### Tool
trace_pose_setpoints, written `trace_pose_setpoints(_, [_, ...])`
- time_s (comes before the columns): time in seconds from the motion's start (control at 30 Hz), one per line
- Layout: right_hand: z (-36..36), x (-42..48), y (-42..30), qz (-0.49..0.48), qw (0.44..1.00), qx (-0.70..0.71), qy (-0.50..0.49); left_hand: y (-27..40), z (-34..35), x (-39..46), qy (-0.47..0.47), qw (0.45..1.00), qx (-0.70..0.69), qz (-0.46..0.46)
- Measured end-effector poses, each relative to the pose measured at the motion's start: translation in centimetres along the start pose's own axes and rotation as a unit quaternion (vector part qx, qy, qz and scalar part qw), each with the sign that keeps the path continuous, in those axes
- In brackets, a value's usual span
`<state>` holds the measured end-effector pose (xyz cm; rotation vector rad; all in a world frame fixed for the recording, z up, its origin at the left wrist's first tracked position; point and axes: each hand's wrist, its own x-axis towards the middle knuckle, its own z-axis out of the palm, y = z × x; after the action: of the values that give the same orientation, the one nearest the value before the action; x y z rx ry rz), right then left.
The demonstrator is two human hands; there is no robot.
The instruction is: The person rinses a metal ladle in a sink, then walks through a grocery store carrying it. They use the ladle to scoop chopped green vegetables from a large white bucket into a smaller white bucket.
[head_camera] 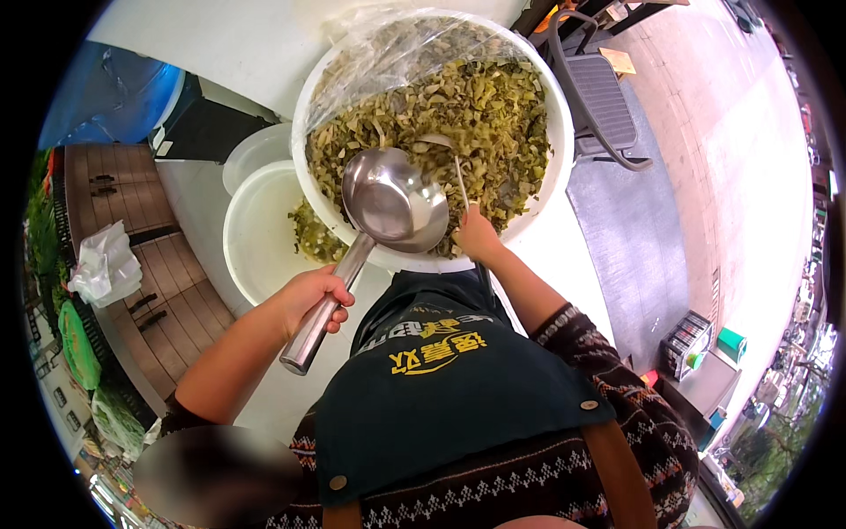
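My left hand (322, 301) grips the thick tubular handle of a large stainless-steel ladle (395, 202). Its shiny bowl sits over the near left part of a big round white tub (564, 132) full of chopped, pickled-looking greens (489, 99). In my right hand (477, 231) is the thin handle of a smaller metal spoon or ladle (461, 180). That tool's head lies among the greens near the middle, partly hidden by them. Clear plastic film (377, 73) covers the far left part of the tub.
A white basin (254, 231) below the tub's left side holds some greens in liquid. Behind it sits another pale container (248, 149). A grey armchair (605, 99) stands close on the right. Brown cabinets (178, 284) and a crumpled plastic bag (106, 264) are at left.
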<state>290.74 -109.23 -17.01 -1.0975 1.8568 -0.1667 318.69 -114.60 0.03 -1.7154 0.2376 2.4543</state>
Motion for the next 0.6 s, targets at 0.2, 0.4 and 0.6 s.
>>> trace_pose_setpoints(0.2, [-1.2,-5.9,1.9,-0.135,0.989,0.030,-0.042,-1.0,-0.6,0.0,-0.015,0.999,-0.036,0.010])
trace_pose_setpoints(0.4, [-11.0,8.2,3.7,-0.001,0.961,-0.078,0.266,-1.7,-1.4,-0.8,-0.009,1.000,-0.022,0.006])
trace_pose_setpoints(0.6, [-9.3,11.1,4.1,0.112,0.969,-0.110,0.190,-1.7,-1.9,-2.7,0.023,0.999,-0.024,-0.026])
